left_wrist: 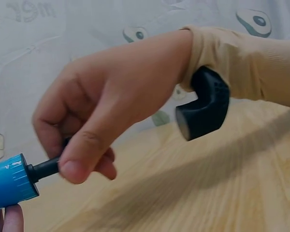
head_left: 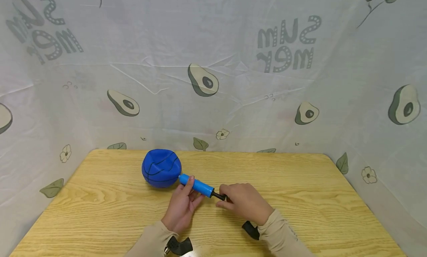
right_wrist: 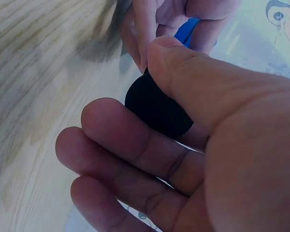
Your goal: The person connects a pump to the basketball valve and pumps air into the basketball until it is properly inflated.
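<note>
- Evidently the left hand (head_left: pixel 181 207) grips a blue pump (head_left: pixel 204 189), thumb laid on top and fingers beneath it, close to the near right of the ball (head_left: pixel 161 168).
- Farther right of the ball, the right hand (head_left: pixel 246 202) holds the pump's black handle (right_wrist: pixel 157 108) between thumb and index finger; its other fingers are loosely bent.
- A short stretch of black rod (left_wrist: pixel 44 169) shows between the pump's blue end and the right hand's fingers.
- The pump slants away from the right hand, its tip at the ball's lower right side; whether they touch cannot be told.
- Dented on top and marked with dark lines, the ball sits on the worktop (head_left: pixel 300 183), just beyond the left hand's fingers.
- Behind the ball hangs a pale sheet (head_left: pixel 166 38) printed with avocados.
</note>
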`<act>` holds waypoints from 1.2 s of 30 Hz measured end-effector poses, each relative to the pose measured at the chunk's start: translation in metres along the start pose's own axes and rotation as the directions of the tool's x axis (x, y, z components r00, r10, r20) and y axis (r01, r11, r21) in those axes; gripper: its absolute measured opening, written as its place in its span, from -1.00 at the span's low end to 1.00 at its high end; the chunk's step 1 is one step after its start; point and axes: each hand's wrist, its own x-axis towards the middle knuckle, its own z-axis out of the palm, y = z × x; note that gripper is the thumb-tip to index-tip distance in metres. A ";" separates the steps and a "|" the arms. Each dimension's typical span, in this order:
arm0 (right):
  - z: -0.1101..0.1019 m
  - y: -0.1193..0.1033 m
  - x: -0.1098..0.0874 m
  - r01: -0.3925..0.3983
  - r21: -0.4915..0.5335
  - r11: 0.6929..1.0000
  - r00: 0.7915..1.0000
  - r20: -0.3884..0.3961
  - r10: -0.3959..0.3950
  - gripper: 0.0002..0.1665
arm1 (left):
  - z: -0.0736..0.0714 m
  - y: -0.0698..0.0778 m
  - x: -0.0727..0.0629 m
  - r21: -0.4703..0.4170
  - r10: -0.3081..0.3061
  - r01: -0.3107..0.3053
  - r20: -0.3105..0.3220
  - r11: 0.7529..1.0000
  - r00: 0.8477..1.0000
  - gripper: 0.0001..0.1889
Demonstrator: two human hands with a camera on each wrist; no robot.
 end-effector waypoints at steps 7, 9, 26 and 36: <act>0.001 -0.002 -0.001 -0.004 0.034 0.999 1.000 0.008 0.004 -0.68 | 0.002 -0.004 -0.005 0.021 -0.029 0.029 0.029 0.999 0.999 -0.46; 0.000 -0.002 -0.001 -0.022 0.031 0.999 1.000 0.004 0.021 -0.70 | 0.002 -0.004 -0.005 0.017 -0.022 0.022 0.038 1.000 0.999 -0.46; -0.010 0.004 -0.004 -0.128 0.030 0.991 0.992 0.006 0.128 -0.79 | -0.008 0.014 0.007 -0.007 0.094 -0.094 0.045 0.996 0.995 -0.48; -0.010 0.011 -0.008 -0.188 0.005 0.982 0.980 -0.059 0.188 -0.82 | -0.021 0.035 0.016 -0.012 0.154 -0.154 -0.012 0.988 0.988 -0.55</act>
